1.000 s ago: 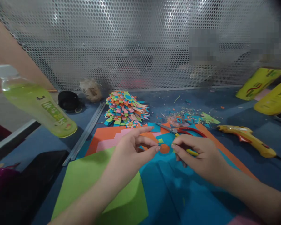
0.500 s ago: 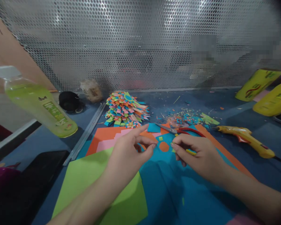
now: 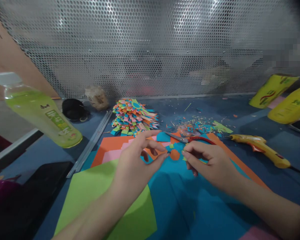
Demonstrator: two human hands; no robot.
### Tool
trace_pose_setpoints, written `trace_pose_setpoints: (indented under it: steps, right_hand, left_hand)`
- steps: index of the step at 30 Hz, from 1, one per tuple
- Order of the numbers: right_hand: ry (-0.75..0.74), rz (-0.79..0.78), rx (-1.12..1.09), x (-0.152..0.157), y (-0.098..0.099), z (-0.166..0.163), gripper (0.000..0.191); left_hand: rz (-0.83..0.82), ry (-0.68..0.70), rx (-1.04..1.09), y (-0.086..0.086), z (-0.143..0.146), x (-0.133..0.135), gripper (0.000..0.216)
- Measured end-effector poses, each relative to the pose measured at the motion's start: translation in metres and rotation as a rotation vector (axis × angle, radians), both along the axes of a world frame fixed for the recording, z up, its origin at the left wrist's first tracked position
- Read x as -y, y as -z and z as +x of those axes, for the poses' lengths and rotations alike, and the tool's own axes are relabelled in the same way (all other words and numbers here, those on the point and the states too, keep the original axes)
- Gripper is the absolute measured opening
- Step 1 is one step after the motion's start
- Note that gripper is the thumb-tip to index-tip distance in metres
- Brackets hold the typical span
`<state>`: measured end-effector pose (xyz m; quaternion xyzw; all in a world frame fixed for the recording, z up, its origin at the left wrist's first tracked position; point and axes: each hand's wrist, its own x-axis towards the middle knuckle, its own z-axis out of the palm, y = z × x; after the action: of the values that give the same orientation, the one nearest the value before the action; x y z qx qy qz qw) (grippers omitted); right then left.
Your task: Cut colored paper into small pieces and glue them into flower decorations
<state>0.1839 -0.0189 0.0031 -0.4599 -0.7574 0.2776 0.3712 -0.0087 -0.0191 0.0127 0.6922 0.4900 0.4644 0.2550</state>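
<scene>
Both hands over a blue sheet (image 3: 172,190), mid-counter (image 3: 215,105). Left hand (image 3: 133,163): thumb and forefinger close together, a tiny dark bit at the thumb tip—cannot tell whether it is gripped. Right hand (image 3: 212,161): thumb and forefinger pinch a small green piece (image 3: 184,149), other fingers curled under. Orange disc (image 3: 175,154) between the two hands—just right of the left thumb tip. Red-handled scissors (image 3: 183,140) just beyond the disc. Green sheet (image 3: 100,196) under left forearm. Far side: layered multicoloured paper piece (image 3: 132,116), left; cut scraps (image 3: 202,126), right.
</scene>
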Motion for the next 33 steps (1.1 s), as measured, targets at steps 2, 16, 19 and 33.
trace_pose_setpoints:
  steps: [2,16,19,33]
  right_hand:
    - [-0.008,-0.001,0.001,0.002,0.000,-0.001,0.018]
    - [-0.018,0.034,0.062,0.003,-0.001,-0.002,0.021]
    - [-0.027,0.025,0.063,0.003,-0.001,-0.002,0.021]
    - [-0.013,-0.085,-0.112,-0.001,-0.001,-0.005,0.016]
  left_hand:
    - [-0.107,0.026,0.005,-0.001,0.000,0.000,0.039]
    - [-0.341,0.099,0.098,-0.011,0.005,0.001,0.028]
    - [-0.347,0.112,0.117,-0.011,0.005,0.001,0.027]
    - [-0.407,0.168,0.171,-0.004,0.006,0.000,0.030]
